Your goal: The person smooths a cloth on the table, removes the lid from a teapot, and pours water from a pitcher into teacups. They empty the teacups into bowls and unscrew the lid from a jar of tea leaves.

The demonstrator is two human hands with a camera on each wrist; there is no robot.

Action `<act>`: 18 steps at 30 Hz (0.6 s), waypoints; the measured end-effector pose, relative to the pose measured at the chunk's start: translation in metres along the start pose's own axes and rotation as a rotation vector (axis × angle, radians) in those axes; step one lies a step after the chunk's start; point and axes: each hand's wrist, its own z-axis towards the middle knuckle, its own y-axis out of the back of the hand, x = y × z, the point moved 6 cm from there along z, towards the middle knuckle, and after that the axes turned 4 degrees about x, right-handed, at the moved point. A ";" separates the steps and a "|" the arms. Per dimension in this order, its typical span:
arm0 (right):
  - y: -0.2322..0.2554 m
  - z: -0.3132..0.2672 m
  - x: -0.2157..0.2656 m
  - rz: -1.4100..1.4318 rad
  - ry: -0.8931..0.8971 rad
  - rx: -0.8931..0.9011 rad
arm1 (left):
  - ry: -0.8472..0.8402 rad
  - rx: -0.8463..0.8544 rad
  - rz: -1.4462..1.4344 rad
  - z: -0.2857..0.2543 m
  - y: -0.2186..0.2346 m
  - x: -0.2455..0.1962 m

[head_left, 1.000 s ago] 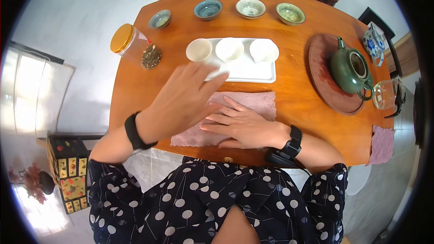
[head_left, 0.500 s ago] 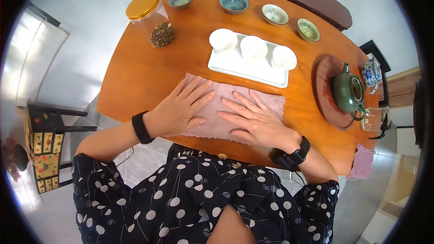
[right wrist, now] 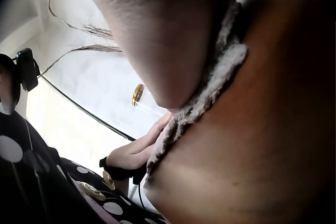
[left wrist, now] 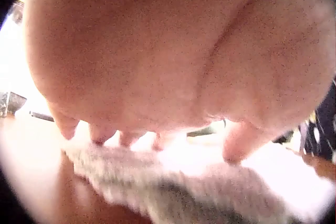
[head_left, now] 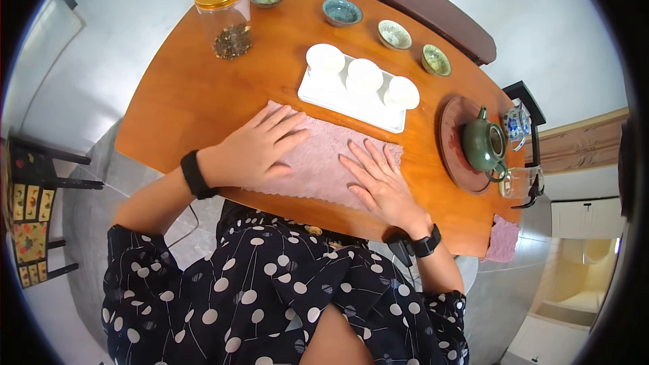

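Note:
A pink cloth lies spread flat on the wooden table, its scalloped near edge close to the table's front. My left hand rests on the cloth's left end with the fingers straight and a little apart. On the right end, my right hand lies with spread fingers pointing away from me. In the left wrist view the fingertips come down on the fuzzy cloth beneath a raised palm. The right wrist view shows the cloth's edge under the heel of the right hand. Neither hand grips anything.
Just beyond the cloth stands a white tray bearing three white cups. A gold-lidded jar of dried leaves is at the far left. Several small bowls line the far edge. To the right, a green teapot sits on a round brown tray.
The left hand came down from above the cloth's left part onto it. The right hand slid to the cloth's right end, leaving the hands farther apart. The head view has also shifted.

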 end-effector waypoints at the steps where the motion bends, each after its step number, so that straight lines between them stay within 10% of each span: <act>1: 0.001 -0.002 -0.002 0.020 -0.023 0.006 | -0.042 0.018 0.013 0.002 0.006 0.003; 5: 0.005 -0.006 -0.005 0.091 -0.042 0.013 | 0.193 0.329 -0.289 0.021 0.025 0.036; 8: 0.021 -0.007 -0.007 0.145 -0.018 -0.011 | 0.257 -0.437 -0.387 0.033 0.054 0.059; 10: 0.043 -0.009 -0.034 0.491 -0.192 -0.135 | 0.244 -0.472 -0.384 0.049 0.053 0.065; 13: 0.085 -0.002 -0.061 0.258 -0.266 -0.474 | 0.255 -0.443 -0.408 0.069 0.049 0.075; 18: 0.102 0.030 -0.092 0.068 -0.341 -0.491 | 0.245 -0.415 -0.451 0.091 0.047 0.082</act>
